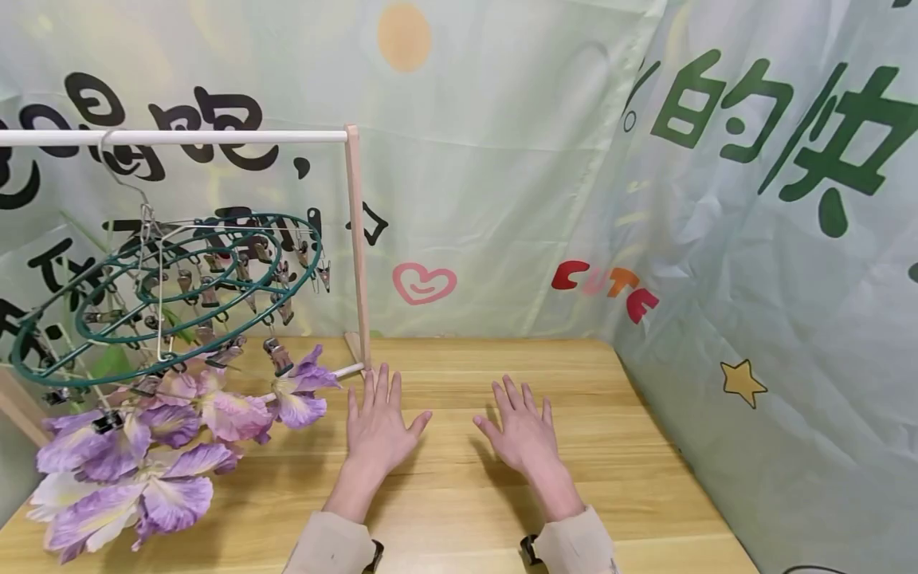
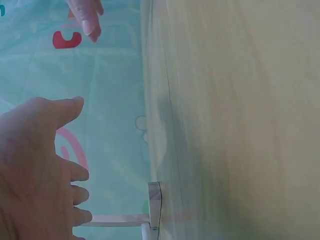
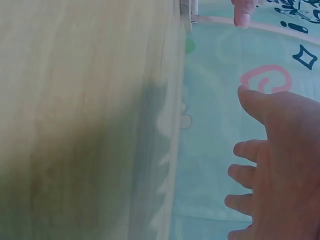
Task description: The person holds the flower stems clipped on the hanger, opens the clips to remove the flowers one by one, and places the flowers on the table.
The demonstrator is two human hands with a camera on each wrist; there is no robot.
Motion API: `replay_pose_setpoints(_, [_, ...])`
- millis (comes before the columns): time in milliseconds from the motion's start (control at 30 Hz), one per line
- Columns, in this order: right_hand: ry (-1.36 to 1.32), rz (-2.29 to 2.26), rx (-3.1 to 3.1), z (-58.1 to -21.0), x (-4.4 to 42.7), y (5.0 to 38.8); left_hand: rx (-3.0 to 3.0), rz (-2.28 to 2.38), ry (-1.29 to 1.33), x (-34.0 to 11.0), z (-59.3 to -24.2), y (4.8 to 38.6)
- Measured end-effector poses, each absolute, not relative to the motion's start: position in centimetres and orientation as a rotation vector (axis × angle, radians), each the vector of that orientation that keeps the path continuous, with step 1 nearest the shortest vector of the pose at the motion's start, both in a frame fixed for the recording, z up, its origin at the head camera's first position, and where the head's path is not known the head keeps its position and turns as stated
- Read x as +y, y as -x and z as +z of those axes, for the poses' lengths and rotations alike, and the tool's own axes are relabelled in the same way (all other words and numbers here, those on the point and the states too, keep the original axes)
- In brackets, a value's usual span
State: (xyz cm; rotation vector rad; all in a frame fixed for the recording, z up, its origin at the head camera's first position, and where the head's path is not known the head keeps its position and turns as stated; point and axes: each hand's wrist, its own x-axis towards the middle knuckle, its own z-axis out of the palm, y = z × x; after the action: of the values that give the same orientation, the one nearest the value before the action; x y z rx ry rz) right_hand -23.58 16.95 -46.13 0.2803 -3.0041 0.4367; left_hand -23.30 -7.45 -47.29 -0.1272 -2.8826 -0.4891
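Desk (image 1: 645,510) — rack (image 1: 358,247) toward its left edge
Green clip hanger (image 1: 215,347) hangs there, purple flowers (image 1: 175,502) nearby; left hand (image 1: 380,429) and right hand (image 1: 526,435) spread, fingers straight, holding nothing — a leftward sweep could bump the rack, setting the hanger swaying.

Green-ringed clip hanger (image 1: 209,292), hooked over the white-barred pale rack (image 1: 358,247), above purple and pink flowers (image 1: 172,425)

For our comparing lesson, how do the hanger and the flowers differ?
The hanger is green; the flowers are purple, pink and white. The hanger has thin rings; the flowers, broad petals. The hanger hangs from a white bar; the flowers show lower. Both are at the person's left.
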Motion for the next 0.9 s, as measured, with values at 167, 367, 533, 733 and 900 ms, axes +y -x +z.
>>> replay_pose_setpoints(167, [-0.306,0.441,-2.987,-46.2,16.9,23.0,-2.848,-0.547,0.163,-7.6,-47.4,22.7])
replay_pose_setpoints(367, [-0.33,0.465,-2.965,-46.0,16.9,22.1,-2.776,-0.58,0.205,-7.9,-47.0,21.8])
replay_pose_setpoints(533, [-0.343,0.504,-2.931,-46.1,16.8,21.4,-2.687,-0.624,0.249,-8.2,-46.5,20.9])
replay_pose_setpoints(733, [-0.383,0.607,-2.807,-46.2,16.5,21.1,-2.479,-0.668,0.323,-8.6,-45.9,19.6])
replay_pose_setpoints(900, [-0.397,0.691,-2.682,-46.1,16.1,21.0,-2.278,-0.68,0.392,-9.0,-45.3,18.3])
